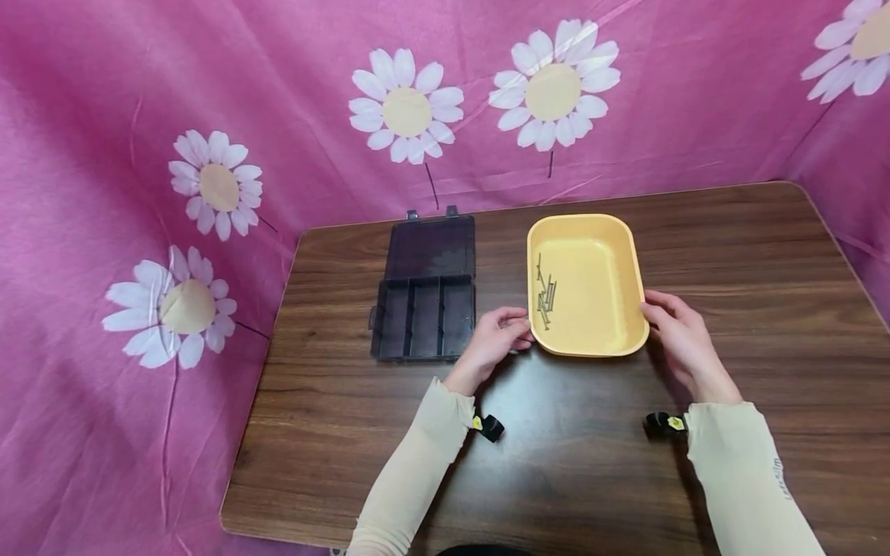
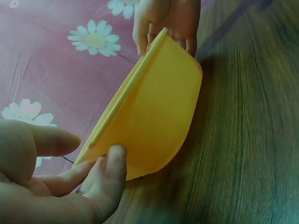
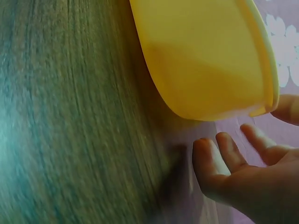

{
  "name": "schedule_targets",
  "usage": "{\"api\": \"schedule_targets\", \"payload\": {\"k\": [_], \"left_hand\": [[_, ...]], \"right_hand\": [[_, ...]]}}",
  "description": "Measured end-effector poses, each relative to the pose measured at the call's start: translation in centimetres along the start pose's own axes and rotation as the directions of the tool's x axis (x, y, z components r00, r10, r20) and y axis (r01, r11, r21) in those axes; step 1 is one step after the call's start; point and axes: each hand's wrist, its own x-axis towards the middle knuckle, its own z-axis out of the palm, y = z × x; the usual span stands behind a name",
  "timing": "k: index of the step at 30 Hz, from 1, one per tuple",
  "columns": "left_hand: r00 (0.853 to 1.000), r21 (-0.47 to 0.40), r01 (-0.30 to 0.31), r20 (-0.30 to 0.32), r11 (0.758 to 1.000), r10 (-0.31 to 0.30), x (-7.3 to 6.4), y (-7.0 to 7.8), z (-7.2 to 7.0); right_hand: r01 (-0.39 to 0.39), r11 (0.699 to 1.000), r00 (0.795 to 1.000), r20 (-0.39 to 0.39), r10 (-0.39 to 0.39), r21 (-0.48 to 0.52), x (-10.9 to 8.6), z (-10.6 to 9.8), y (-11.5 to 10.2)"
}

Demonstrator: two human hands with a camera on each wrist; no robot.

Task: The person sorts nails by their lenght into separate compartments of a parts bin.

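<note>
A yellow plastic tub (image 1: 594,293) with rounded corners is on the wooden table between the two hands. Along its left inner side lie several thin, dark, nail-like pieces (image 1: 546,297). My left hand (image 1: 497,340) is at the tub's near left corner, its fingertips against the outer wall under the rim and its thumb apart from it, as the left wrist view shows. At the right side, my right hand (image 1: 681,336) has its thumb at the rim. Its other fingers (image 3: 229,151) are spread loosely below, apart from the wall in the right wrist view.
Left of the tub stands a dark plastic compartment box (image 1: 424,318), its lid (image 1: 431,247) folded back and its compartments bare. A pink curtain (image 1: 299,100) with daisies hangs behind and left of the wooden table (image 1: 577,455).
</note>
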Motion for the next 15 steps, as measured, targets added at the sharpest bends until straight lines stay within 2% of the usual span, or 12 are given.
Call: {"api": "schedule_targets", "payload": {"k": [7, 15], "left_hand": [[1.000, -0.037, -0.009, 0.012, 0.999, 0.009, -0.2, -0.1, 0.2], [1.000, -0.026, -0.013, 0.005, 1.000, 0.014, -0.8, -0.5, -0.2]], "right_hand": [[-0.002, 1.000, 0.999, 0.034, 0.002, -0.003, 0.2, 0.4, 0.2], [0.001, 0.999, 1.000, 0.001, -0.001, -0.035, 0.5, 1.2, 0.4]]}}
